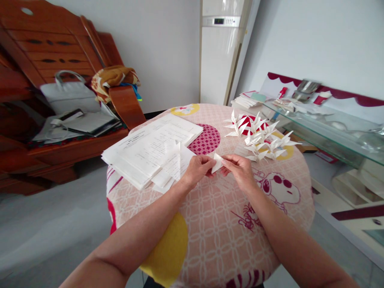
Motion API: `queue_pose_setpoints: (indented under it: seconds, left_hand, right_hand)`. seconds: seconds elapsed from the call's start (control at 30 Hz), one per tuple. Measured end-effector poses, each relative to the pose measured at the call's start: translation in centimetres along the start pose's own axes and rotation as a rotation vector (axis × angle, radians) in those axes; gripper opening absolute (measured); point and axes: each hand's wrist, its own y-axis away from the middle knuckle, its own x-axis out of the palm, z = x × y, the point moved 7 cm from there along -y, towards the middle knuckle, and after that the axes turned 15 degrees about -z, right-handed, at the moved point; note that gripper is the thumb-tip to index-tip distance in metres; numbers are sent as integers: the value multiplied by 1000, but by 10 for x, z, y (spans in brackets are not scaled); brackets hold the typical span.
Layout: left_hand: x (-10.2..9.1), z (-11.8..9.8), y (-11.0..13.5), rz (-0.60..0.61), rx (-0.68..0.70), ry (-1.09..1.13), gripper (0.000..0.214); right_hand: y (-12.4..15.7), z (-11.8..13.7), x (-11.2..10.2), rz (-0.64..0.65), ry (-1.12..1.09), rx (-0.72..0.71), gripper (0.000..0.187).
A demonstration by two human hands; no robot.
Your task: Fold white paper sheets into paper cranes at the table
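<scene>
A small folded piece of white paper [217, 163] is held up between both hands, a little above the tablecloth. The fingers of my left hand [199, 167] pinch its left side, and my right hand [238, 167] pinches it from the right. Left of my hands lies a stack of printed sheets [141, 152], with a creased, partly folded sheet [175, 160] on its near right corner. Beyond my right hand, several white folded paper cranes [261, 136] stand in a cluster.
The round table has a patterned pink cloth [210, 228]. At its right stands a glass-topped shelf [324, 124] carrying cups and small items, beside a pile of papers [247, 100]. A wooden bench [123, 104] with a grey bag [70, 94] is at the left.
</scene>
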Motion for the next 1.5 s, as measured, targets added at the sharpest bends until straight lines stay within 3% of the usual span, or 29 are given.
queue_pose_setpoints:
  seconds: [0.33, 0.57, 0.77, 0.9, 1.07, 1.3, 1.4, 1.5]
  left_hand:
    - [10, 0, 4, 137, -84, 168, 42]
    - [13, 3, 3, 173, -105, 141, 38]
    - [12, 6, 4, 172, -99, 11, 44]
    - [8, 8, 0, 144, -54, -92, 44]
    - [-1, 2, -5, 33, 80, -131, 43]
    - [11, 5, 4, 216, -115, 6, 40]
    - [8, 8, 2, 187, -129, -1, 43]
    - [2, 6, -3, 97, -47, -46, 44]
  right_hand:
    - [0, 2, 0, -32, -51, 36, 23]
    - [-1, 2, -1, -28, -40, 13, 29]
    - [0, 7, 3, 93, 164, -129, 35]
    - [3, 7, 9, 166, 192, -117, 33]
    - [-1, -1, 8, 110, 96, -23, 24]
    - [-5, -3, 3, 61, 3, 20, 19]
    - [-4, -1, 2, 53, -7, 26, 20]
    - [-5, 1, 0, 27, 4, 5, 21]
